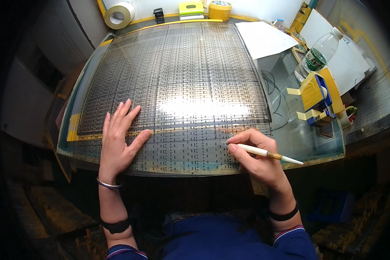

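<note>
A large film sheet (130, 69) printed with dense rows of small dark marks lies on the glass tabletop, with bright glare near its middle. My left hand (121, 141) rests on the sheet's lower left, fingers spread and holding nothing. In my right hand (260, 158) a slim pen-like tool (264, 152) with a pale handle and a tan band is pinched between thumb and forefinger. Its fine tip points left, over the sheet's lower right; whether it touches the surface I cannot tell. The pale tapered end sticks out to the right.
A tape roll (119, 15), a yellow-green box (191, 8) and a yellow tub (220, 10) line the back edge. White paper (266, 39) lies at the back right. A clear bottle (318, 55) and a blue-and-yellow tape dispenser (318, 97) stand on the right, near a thin cable (276, 97).
</note>
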A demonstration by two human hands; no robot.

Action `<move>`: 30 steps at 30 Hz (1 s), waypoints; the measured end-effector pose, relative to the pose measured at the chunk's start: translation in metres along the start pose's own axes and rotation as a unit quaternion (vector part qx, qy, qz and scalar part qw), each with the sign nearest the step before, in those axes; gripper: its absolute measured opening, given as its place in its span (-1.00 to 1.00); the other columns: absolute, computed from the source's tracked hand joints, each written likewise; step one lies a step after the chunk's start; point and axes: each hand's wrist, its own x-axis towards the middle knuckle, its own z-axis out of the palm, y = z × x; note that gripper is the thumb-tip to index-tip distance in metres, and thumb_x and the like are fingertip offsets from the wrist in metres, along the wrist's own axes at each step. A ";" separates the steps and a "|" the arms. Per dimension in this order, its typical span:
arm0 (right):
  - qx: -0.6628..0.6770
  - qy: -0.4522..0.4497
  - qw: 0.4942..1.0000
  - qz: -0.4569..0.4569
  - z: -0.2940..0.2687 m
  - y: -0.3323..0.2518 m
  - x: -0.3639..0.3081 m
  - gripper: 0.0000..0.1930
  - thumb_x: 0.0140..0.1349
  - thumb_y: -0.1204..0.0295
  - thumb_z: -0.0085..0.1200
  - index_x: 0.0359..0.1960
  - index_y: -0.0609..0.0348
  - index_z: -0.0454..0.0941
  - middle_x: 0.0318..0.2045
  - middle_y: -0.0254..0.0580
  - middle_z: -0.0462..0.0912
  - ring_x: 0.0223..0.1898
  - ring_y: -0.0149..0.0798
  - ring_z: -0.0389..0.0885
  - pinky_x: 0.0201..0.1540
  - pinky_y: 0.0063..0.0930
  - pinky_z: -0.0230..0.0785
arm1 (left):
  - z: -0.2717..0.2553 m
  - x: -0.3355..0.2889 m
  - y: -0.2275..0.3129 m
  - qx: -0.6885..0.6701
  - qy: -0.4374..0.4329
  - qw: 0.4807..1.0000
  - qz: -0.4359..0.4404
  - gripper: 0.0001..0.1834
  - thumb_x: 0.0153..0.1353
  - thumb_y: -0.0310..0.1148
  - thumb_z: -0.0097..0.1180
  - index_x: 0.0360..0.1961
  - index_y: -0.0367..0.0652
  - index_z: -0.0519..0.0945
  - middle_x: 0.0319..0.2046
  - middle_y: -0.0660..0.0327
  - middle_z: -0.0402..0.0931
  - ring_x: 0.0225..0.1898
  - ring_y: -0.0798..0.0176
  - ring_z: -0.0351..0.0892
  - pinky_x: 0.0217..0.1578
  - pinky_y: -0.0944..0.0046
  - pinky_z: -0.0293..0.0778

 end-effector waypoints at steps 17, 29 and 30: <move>0.029 -0.051 0.997 0.048 -0.007 -0.008 -0.003 -0.88 0.26 0.49 0.27 -0.27 0.30 0.68 -0.45 -0.32 0.68 -0.41 -0.55 0.57 -0.36 -0.61 0.40 | -0.002 -0.002 0.001 0.006 -0.005 1.000 -0.006 -0.30 0.29 0.06 0.20 0.37 -0.04 0.45 0.47 0.07 0.24 0.53 0.02 0.09 0.52 -0.12 -0.21; -0.128 -0.035 0.977 -0.167 0.000 0.005 0.001 -0.80 0.52 0.35 -0.02 -0.06 0.24 0.52 -0.11 -0.06 0.74 0.08 0.01 0.68 0.27 -0.13 0.38 | -0.002 0.000 0.003 0.001 -0.008 1.000 -0.015 -0.31 0.29 0.04 0.21 0.37 -0.01 0.45 0.47 0.08 0.23 0.54 0.06 0.08 0.52 -0.13 -0.22; -0.168 -0.064 0.968 -0.174 0.000 0.003 0.001 -0.81 0.51 0.35 -0.01 -0.08 0.24 0.52 -0.13 -0.08 0.75 0.06 0.00 0.68 0.25 -0.12 0.41 | -0.002 0.000 0.001 0.002 -0.008 1.000 -0.015 -0.31 0.28 0.04 0.21 0.37 -0.01 0.45 0.47 0.08 0.23 0.54 0.06 0.08 0.52 -0.13 -0.22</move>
